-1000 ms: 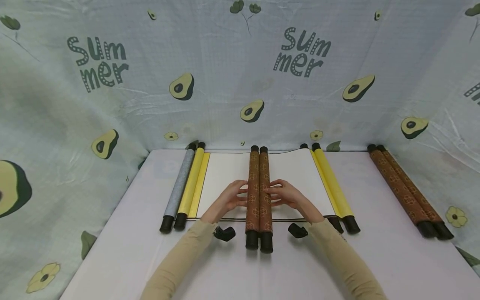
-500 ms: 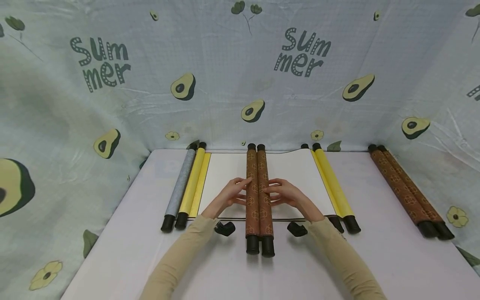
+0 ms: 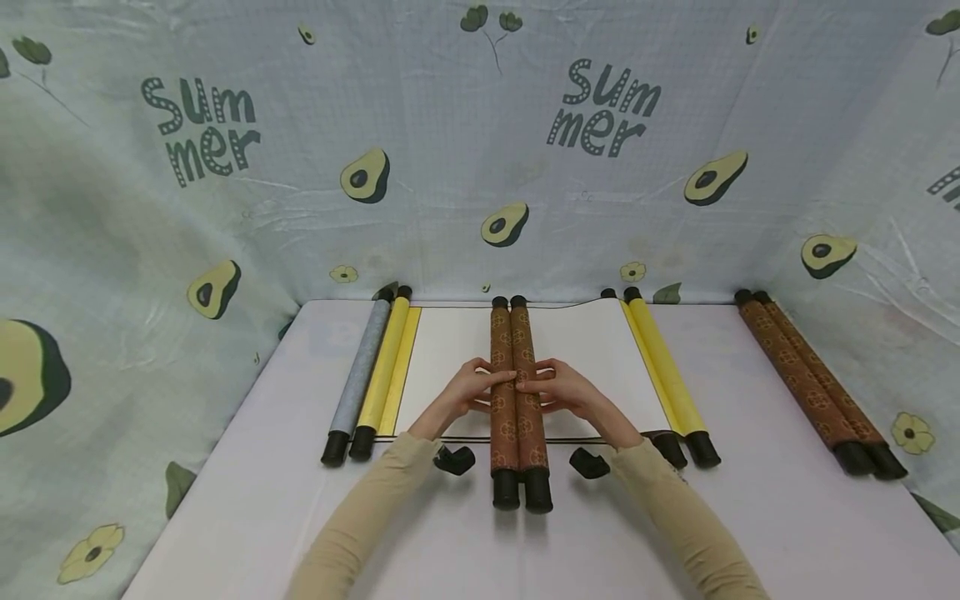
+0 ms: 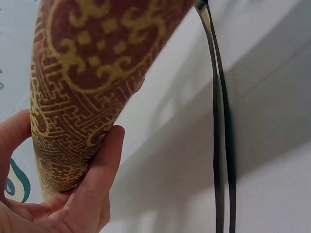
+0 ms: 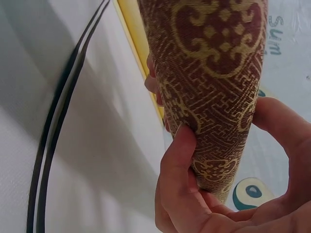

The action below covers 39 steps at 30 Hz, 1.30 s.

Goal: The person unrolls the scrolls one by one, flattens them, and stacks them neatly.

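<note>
A brown scroll with a gold pattern and black end caps is held up over the table, its two rolls side by side. On its left side my left hand grips it, thumb across the front and fingers behind. From the other side my right hand grips it the same way. Both wrist views show fingers curled under the patterned cloth. Beneath lies an unrolled scroll with a white sheet, yellow borders and a yellow roll at its right.
Another yellow roll and a grey roll lie at the left. A second brown scroll rests at the table's right side. A printed cloth hangs behind the white table.
The brown scroll has shifted slightly left and tilted a little. Both thumbs have come further over its front, closer together. The scrolls on the table have stayed put.
</note>
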{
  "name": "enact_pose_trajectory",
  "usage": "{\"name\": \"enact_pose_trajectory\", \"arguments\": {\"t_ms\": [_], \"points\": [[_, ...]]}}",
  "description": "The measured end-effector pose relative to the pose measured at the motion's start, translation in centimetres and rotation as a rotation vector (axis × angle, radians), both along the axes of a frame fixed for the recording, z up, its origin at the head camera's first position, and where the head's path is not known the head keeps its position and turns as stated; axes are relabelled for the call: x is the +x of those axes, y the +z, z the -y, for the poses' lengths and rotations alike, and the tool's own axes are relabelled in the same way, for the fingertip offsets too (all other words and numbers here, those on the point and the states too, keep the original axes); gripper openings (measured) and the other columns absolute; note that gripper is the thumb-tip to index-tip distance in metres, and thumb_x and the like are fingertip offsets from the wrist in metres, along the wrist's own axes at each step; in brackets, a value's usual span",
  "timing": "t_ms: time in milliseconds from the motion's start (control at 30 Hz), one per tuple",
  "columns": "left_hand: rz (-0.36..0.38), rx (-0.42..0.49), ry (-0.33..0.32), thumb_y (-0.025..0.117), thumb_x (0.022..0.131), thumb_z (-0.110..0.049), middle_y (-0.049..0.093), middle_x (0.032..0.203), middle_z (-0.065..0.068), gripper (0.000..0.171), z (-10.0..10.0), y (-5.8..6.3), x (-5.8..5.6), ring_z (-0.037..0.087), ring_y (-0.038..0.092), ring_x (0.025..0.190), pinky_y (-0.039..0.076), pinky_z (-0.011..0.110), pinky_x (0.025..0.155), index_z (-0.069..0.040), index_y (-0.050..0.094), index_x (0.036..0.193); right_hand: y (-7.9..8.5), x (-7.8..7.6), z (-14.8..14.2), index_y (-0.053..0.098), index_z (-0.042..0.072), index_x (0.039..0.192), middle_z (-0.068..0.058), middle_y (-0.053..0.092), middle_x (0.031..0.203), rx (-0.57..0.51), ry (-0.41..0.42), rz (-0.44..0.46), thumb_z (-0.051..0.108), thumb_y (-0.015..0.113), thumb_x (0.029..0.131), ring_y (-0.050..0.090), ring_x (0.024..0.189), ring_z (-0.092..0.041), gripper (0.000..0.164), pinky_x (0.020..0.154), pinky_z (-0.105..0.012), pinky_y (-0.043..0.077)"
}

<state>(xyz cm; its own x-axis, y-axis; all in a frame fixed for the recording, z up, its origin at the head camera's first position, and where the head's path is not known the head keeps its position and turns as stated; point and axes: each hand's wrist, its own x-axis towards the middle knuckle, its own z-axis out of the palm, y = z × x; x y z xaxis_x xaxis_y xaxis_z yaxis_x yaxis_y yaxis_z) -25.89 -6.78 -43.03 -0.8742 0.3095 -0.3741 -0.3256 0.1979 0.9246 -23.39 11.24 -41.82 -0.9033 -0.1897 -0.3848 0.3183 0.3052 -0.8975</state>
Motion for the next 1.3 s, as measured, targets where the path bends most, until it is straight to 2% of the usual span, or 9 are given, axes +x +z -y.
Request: {"name": "enact_pose_trajectory", "arguments": {"t_ms": [233, 367, 533, 733, 833, 1000, 1133, 1233, 1300], "points": [[-0.018, 0.016, 0.004, 0.064, 0.081, -0.028, 0.052, 0.112, 0.020, 0.046, 0.3, 0.1, 0.1, 0.030, 0.064, 0.086, 0.053, 0.032, 0.059, -0.003, 0.043, 0.113, -0.1, 0.0, 0.0, 0.023, 0.000, 0.135, -0.027, 0.038, 0.130, -0.043, -0.009, -0.002, 0.020, 0.064, 0.081, 0.054, 0.106, -0.039, 0.071, 0.079, -0.043, 0.051], [-0.013, 0.030, 0.008, 0.063, 0.081, -0.027, 0.053, 0.110, 0.019, 0.046, 0.5, 0.3, 0.2, 0.029, 0.064, 0.086, 0.053, 0.031, 0.059, -0.003, 0.043, 0.115, -0.2, 0.0, 0.0, 0.023, 0.001, 0.136, -0.028, 0.041, 0.127, -0.078, -0.025, 0.014, 0.019, 0.063, 0.081, 0.056, 0.104, -0.039, 0.071, 0.078, -0.042, 0.050], [-0.008, 0.053, 0.016, 0.063, 0.082, -0.028, 0.056, 0.106, 0.017, 0.052, 0.7, 0.5, 0.3, 0.024, 0.064, 0.082, 0.052, 0.030, 0.060, -0.004, 0.042, 0.123, -0.3, -0.1, 0.0, 0.022, 0.004, 0.137, -0.027, 0.043, 0.125, -0.104, -0.044, 0.029, 0.019, 0.062, 0.081, 0.057, 0.103, -0.038, 0.070, 0.080, -0.041, 0.049], [0.004, 0.077, 0.031, 0.062, 0.082, -0.027, 0.054, 0.114, 0.021, 0.061, 1.1, 0.5, 0.3, 0.027, 0.064, 0.084, 0.053, 0.032, 0.062, -0.003, 0.037, 0.132, -0.2, 0.2, -0.3, 0.019, 0.005, 0.140, -0.028, 0.042, 0.126, -0.136, -0.049, 0.018, 0.016, 0.060, 0.083, 0.059, 0.100, -0.035, 0.071, 0.080, -0.042, 0.049], [0.011, 0.088, 0.039, 0.062, 0.082, -0.026, 0.052, 0.118, 0.022, 0.062, 1.2, 0.5, 0.3, 0.031, 0.062, 0.093, 0.053, 0.034, 0.065, -0.001, 0.036, 0.133, -0.1, 0.4, -0.6, 0.015, 0.011, 0.142, -0.024, 0.047, 0.121, -0.164, -0.047, -0.001, 0.012, 0.057, 0.083, 0.059, 0.100, -0.036, 0.072, 0.080, -0.044, 0.049], [0.008, 0.093, 0.043, 0.061, 0.083, -0.026, 0.051, 0.121, 0.020, 0.059, 1.4, 0.5, 0.1, 0.033, 0.057, 0.102, 0.053, 0.036, 0.069, 0.001, 0.040, 0.131, -0.2, 0.4, -1.0, 0.009, 0.030, 0.141, -0.018, 0.055, 0.108, -0.211, -0.033, -0.031, 0.008, 0.055, 0.084, 0.052, 0.107, -0.045, 0.076, 0.084, -0.051, 0.045], [-0.004, 0.068, 0.047, 0.060, 0.083, -0.027, 0.052, 0.121, 0.020, 0.059, 1.6, 0.6, 0.2, 0.034, 0.057, 0.102, 0.053, 0.036, 0.071, 0.000, 0.039, 0.132, -0.4, 0.3, -1.2, 0.015, 0.035, 0.139, -0.020, 0.044, 0.122, -0.207, -0.008, -0.042, 0.010, 0.054, 0.086, 0.054, 0.103, -0.042, 0.071, 0.079, -0.047, 0.047], [-0.006, 0.049, 0.050, 0.061, 0.083, -0.027, 0.051, 0.122, 0.020, 0.061, 1.9, 0.6, 0.2, 0.036, 0.057, 0.102, 0.053, 0.037, 0.072, -0.002, 0.037, 0.133, -0.5, 0.3, -1.3, 0.022, 0.029, 0.140, -0.019, 0.030, 0.132, -0.199, 0.028, -0.052, 0.012, 0.052, 0.087, 0.057, 0.089, -0.028, 0.063, 0.071, -0.038, 0.047], [-0.009, 0.039, 0.048, 0.060, 0.083, -0.027, 0.052, 0.121, 0.020, 0.060, 2.0, 0.6, 0.3, 0.037, 0.057, 0.103, 0.053, 0.038, 0.074, 0.000, 0.038, 0.131, -0.4, 0.3, -1.4, 0.027, 0.023, 0.139, -0.020, 0.028, 0.130, -0.204, 0.044, -0.058, 0.012, 0.050, 0.087, 0.052, 0.077, -0.020, 0.057, 0.065, -0.034, 0.044]]}}
